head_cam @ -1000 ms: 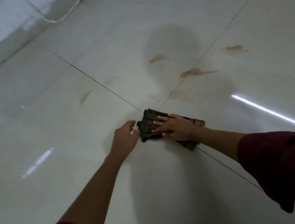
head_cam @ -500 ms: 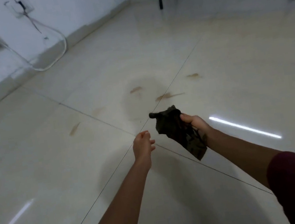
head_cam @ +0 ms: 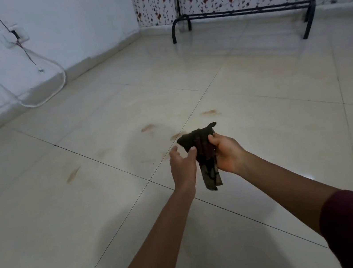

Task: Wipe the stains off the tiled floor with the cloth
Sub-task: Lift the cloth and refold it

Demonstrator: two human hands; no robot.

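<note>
A dark crumpled cloth [head_cam: 204,150] hangs in the air above the cream tiled floor [head_cam: 137,210], its lower end dangling. My right hand [head_cam: 226,152] grips it from the right side. My left hand [head_cam: 183,166] is at its left edge, thumb touching the fabric and fingers spread. Brown stains mark the tiles beyond my hands: one streak [head_cam: 147,127], one [head_cam: 209,112] farther right, one [head_cam: 177,135] just behind the cloth, and a slanted one [head_cam: 73,174] at the left. A dull damp patch [head_cam: 143,148] surrounds the middle stains.
A black metal rack [head_cam: 241,13] stands at the back against floral wallpaper. A white cable [head_cam: 55,88] loops on the floor below a wall socket [head_cam: 14,34] on the left wall. Open tiles lie on all sides of my arms.
The cloth went from flat on the floor under my right hand to lifted in the air. My left hand closed in on it, and the view tilted up toward the room.
</note>
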